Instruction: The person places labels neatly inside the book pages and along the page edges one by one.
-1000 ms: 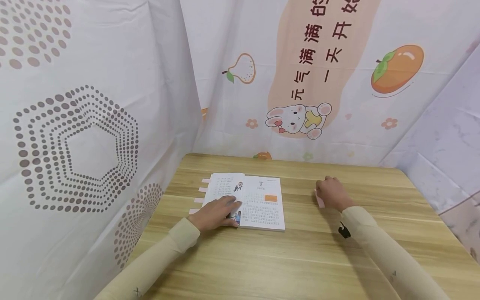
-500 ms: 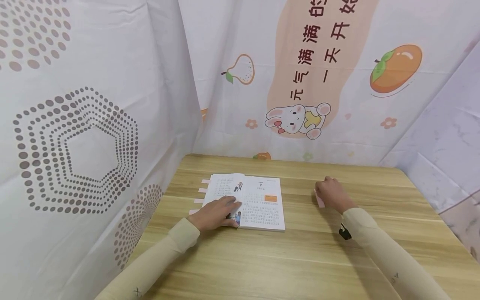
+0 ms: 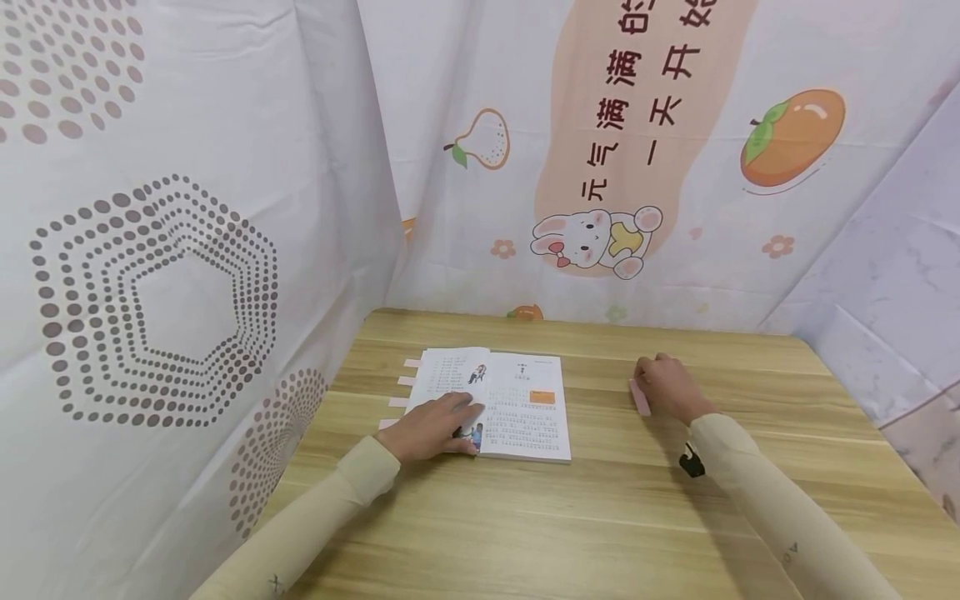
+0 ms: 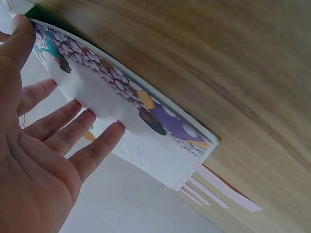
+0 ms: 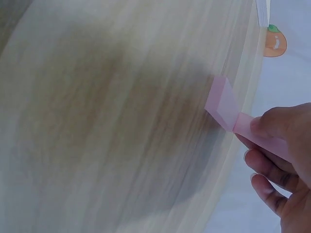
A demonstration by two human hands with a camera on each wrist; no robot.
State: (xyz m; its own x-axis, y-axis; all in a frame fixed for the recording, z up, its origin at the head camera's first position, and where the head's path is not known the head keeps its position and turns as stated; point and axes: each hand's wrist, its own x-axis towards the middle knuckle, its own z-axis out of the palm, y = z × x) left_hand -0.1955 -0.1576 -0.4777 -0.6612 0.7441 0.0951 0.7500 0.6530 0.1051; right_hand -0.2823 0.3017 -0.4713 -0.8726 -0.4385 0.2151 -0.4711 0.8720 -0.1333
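Note:
An open book (image 3: 525, 408) lies on the left part of the table, with printed text and small pictures on its pages. My left hand (image 3: 431, 427) rests on the left page, and in the left wrist view its fingers (image 4: 99, 148) are spread and fairly straight. Several pale pink tabs (image 4: 228, 189) stick out past the book's side edge. On the right, my right hand (image 3: 667, 390) is beside a pink sticky note pad (image 5: 222, 103). Between thumb and fingers it pinches a pink sticky note strip (image 5: 260, 134), whose end meets the pad's end.
The wooden table (image 3: 525, 525) spreads around the book and both hands. A patterned white curtain (image 3: 450, 242) hangs behind the table's far edge, and another curtain (image 3: 187, 300) borders the left side. A black tag-like piece (image 3: 692, 460) hangs by the right cuff.
My right hand has shifted very slightly to the right, and a bit more of the pink pad shows beside it. The left hand and the book stay in place.

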